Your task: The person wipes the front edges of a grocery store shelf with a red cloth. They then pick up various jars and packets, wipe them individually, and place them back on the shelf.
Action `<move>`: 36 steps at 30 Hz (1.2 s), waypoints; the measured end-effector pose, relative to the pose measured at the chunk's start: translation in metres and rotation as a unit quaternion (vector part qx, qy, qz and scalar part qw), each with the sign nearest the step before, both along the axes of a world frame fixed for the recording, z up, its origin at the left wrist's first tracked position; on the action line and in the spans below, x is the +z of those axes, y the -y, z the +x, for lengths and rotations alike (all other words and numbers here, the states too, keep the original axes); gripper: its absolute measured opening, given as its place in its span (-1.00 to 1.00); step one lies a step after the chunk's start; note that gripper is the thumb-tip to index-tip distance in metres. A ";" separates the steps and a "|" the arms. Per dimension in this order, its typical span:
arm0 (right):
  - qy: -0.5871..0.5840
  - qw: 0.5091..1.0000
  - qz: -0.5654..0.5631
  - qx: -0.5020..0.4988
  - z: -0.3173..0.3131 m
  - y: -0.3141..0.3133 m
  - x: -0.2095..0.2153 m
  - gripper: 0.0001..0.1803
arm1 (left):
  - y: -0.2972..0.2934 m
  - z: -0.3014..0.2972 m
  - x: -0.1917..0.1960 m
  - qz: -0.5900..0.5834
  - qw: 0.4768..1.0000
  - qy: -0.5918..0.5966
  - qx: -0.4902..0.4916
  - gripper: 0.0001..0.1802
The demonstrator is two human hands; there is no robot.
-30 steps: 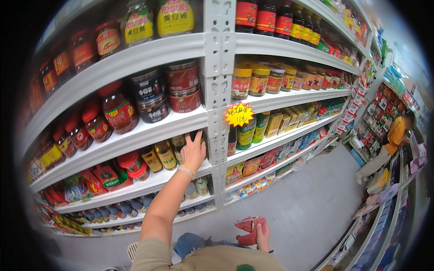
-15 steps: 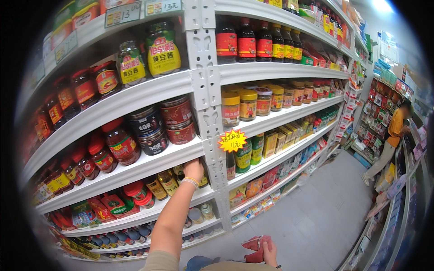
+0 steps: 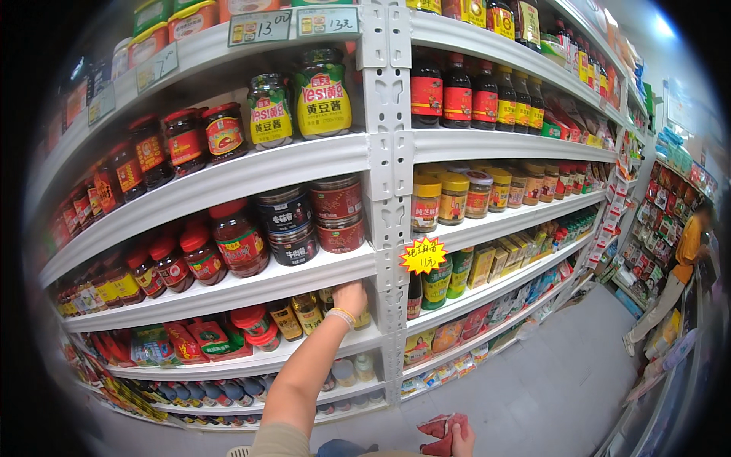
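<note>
My left hand [image 3: 350,298], with a pale band on its wrist, reaches into the third shelf [image 3: 228,293] from the top. It rests among small amber jars with yellow lids [image 3: 308,311]. Its fingers curl around the top of one jar [image 3: 363,318], but the fingertips are hidden, so I cannot tell whether they grip it. My right hand [image 3: 461,440] is low at the bottom edge, closed on a red object [image 3: 440,426] whose kind I cannot make out.
White shelving [image 3: 388,206] carries rows of red-lidded sauce jars [image 3: 237,240], round tins [image 3: 339,213], dark bottles [image 3: 457,95] and packets. A yellow star-shaped price tag [image 3: 423,255] sticks out of the upright. The grey-floored aisle [image 3: 548,381] runs right, where a person in orange [image 3: 685,251] stands.
The view has tilted upward, showing higher shelves. My left hand stays at the same shelf, and its fingers have gone from spread to curled. My right hand still holds the red object.
</note>
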State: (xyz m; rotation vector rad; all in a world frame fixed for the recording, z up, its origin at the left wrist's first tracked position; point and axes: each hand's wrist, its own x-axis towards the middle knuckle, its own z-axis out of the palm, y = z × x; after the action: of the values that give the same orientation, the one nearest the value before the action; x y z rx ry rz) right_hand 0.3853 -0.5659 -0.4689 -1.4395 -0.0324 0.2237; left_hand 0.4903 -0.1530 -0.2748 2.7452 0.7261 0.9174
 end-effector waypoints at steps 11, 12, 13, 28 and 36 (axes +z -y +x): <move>0.001 0.999 -0.013 0.037 -0.013 0.006 0.007 -0.69 | -0.011 -0.010 0.004 -0.047 0.997 -0.018 -0.058 -0.64; -0.007 0.999 -0.006 0.042 -0.010 0.002 0.009 -0.68 | -0.013 -0.011 0.001 -0.014 0.997 0.025 -0.067 -0.64; -0.001 0.999 -0.004 0.033 -0.011 0.002 0.012 -0.70 | -0.016 -0.010 -0.004 0.017 0.997 0.047 -0.062 -0.63; -0.012 1.000 -0.016 0.006 -0.022 0.004 0.013 -0.71 | -0.010 -0.012 0.008 -0.003 0.996 0.022 -0.090 -0.58; -0.025 0.999 0.002 0.027 -0.028 0.000 0.019 -0.75 | -0.004 -0.023 0.010 -0.084 0.992 0.019 -0.094 -0.54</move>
State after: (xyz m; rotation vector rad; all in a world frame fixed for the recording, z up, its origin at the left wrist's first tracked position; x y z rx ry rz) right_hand 0.3570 -0.5661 -0.4495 -1.4293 -0.0298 0.3034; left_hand 0.4674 -0.1494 -0.2649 2.5874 0.5029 0.8258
